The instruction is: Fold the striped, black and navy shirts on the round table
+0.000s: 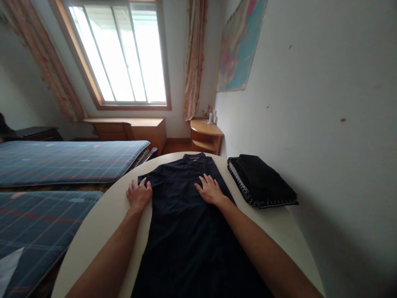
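A dark navy collared shirt lies spread on a pale round table, its collar at the far edge. On the left, its short sleeve sticks out; along the right side no sleeve shows. My left hand rests by that sleeve end, fingers spread, partly on the table and touching the cloth. Flat on the upper right of the shirt lies my right hand, fingers apart. Neither hand grips anything. My right forearm covers part of the shirt's right edge.
A folded black stack of cloth sits on the table's right side, near the white wall. Plaid mattresses lie to the left. Beyond the table stand a corner shelf and a wooden desk under the window.
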Motion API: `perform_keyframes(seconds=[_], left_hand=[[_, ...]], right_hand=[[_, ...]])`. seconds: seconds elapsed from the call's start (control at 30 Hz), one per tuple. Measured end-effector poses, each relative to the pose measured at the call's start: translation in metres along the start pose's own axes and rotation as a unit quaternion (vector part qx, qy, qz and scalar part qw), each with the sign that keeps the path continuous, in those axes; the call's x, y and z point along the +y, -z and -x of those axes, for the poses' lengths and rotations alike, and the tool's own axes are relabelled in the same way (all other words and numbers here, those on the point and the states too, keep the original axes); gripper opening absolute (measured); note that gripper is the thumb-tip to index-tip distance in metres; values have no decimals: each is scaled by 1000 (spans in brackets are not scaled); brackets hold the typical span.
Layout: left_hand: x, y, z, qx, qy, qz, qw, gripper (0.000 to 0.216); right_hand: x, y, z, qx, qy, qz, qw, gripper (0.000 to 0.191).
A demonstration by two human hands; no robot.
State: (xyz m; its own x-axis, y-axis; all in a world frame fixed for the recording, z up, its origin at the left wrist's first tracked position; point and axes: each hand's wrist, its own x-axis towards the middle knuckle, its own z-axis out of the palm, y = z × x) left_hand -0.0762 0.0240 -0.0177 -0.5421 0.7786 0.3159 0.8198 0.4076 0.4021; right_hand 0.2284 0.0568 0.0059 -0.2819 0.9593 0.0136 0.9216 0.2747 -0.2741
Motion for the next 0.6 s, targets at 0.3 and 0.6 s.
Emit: perform_keyframes(seconds=[0.3, 0.6], left_hand=[[-11, -9, -13, 16, -44, 81, 996, 41], [18, 18, -2, 128, -149, 207, 958, 43]], right_hand=[[10, -15, -1, 60, 11, -17, 998, 64], [10, -12, -2, 57, 12, -27, 998, 60]])
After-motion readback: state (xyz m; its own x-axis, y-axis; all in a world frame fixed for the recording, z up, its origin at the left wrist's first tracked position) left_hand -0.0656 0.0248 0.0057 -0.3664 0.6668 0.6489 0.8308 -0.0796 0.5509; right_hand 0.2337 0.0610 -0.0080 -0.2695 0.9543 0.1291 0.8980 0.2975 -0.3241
